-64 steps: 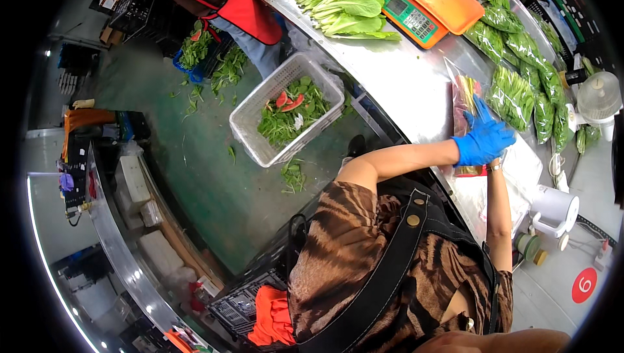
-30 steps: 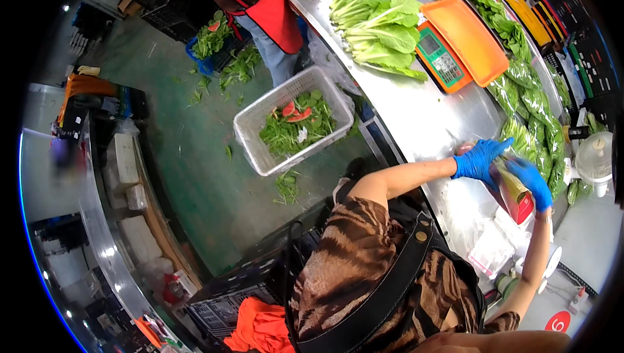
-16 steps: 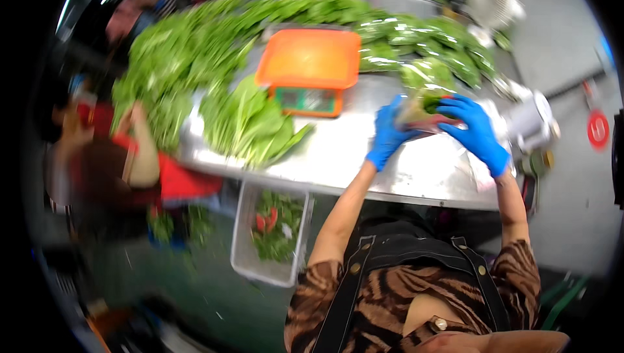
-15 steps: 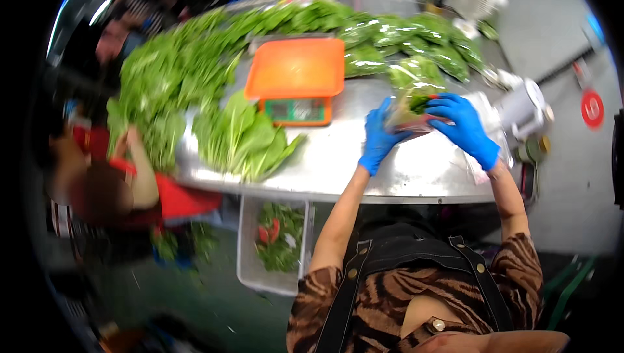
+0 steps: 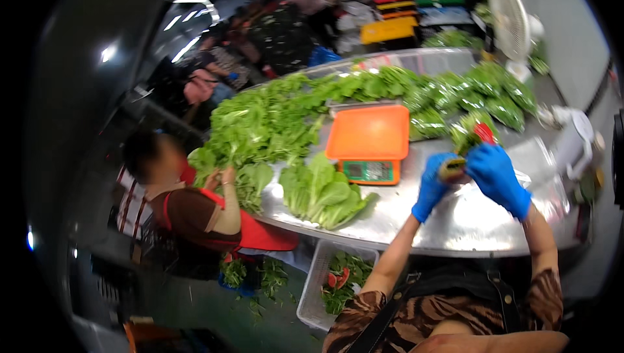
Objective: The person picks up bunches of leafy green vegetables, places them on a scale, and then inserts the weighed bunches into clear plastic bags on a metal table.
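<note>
Both my hands wear blue gloves and are over the right part of the metal table (image 5: 409,213). My left hand (image 5: 434,185) is closed around the near end of a clear bag of leafy greens (image 5: 463,135). At the same gathered end my right hand (image 5: 498,179) closes from the other side, so its fingertips are partly hidden. A red patch shows on the bag, and its leafy end points away from me. Left of my hands stands a weighing scale (image 5: 368,133) with an orange tray.
Loose leafy greens (image 5: 260,122) cover the table's left and far parts; filled bags (image 5: 484,90) lie behind my hands. A white jug (image 5: 573,145) and fan (image 5: 510,22) stand right. At left, a person (image 5: 201,213) in red handles greens. A crate (image 5: 312,288) sits below.
The view has swung left, so the table appears further right and lower. My hands have drawn together at the bag's near end, which looks more gathered now.
</note>
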A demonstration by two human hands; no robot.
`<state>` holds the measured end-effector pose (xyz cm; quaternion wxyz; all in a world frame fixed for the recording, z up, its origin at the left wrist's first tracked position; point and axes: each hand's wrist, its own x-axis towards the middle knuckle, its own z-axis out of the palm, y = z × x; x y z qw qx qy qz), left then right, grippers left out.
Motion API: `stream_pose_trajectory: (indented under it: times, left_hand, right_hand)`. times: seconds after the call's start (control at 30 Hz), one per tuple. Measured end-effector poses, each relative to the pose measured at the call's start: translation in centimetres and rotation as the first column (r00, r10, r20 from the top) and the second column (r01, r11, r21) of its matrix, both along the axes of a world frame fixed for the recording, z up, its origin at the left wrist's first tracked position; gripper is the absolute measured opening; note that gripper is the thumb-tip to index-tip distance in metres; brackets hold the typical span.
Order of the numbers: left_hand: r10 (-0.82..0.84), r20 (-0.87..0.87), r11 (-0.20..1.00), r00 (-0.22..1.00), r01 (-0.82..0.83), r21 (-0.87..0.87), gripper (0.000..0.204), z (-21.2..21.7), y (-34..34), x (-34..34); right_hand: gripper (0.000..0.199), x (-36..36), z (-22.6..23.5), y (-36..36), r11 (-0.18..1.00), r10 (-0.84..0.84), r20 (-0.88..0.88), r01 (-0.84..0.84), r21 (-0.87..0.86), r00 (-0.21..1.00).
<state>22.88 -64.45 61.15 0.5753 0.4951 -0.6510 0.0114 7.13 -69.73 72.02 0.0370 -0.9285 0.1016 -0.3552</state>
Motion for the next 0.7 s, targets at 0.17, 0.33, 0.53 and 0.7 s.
stream_pose_trajectory:
  times: [0.17,0.33,0.53,0.7]
  left_hand:
    - [-0.044,-0.437,0.899,0.898,0.226,0.376,0.051,-4.5,1.8,-1.9]
    - [0.028,-0.406,0.912,0.913,0.142,0.384,0.058,1.8,2.3,-1.6]
    - [0.108,-0.358,0.931,0.927,0.033,0.364,0.051,1.9,3.2,-3.2]
    - [0.037,-0.469,0.923,0.882,0.15,0.355,0.056,0.2,2.0,-2.3]
  right_hand:
    - [0.004,-0.7,-5.8,-1.8,0.986,0.009,-0.156,0.016,0.163,0.988]
    - [0.006,-0.1,-2.2,-1.2,0.99,0.075,-0.034,-0.07,0.126,0.997]
    - [0.008,-0.6,0.4,0.5,0.988,0.15,-0.067,-0.153,-0.032,0.986]
    - [0.011,-0.3,-0.5,-0.9,0.997,0.081,0.052,-0.081,-0.017,0.995]
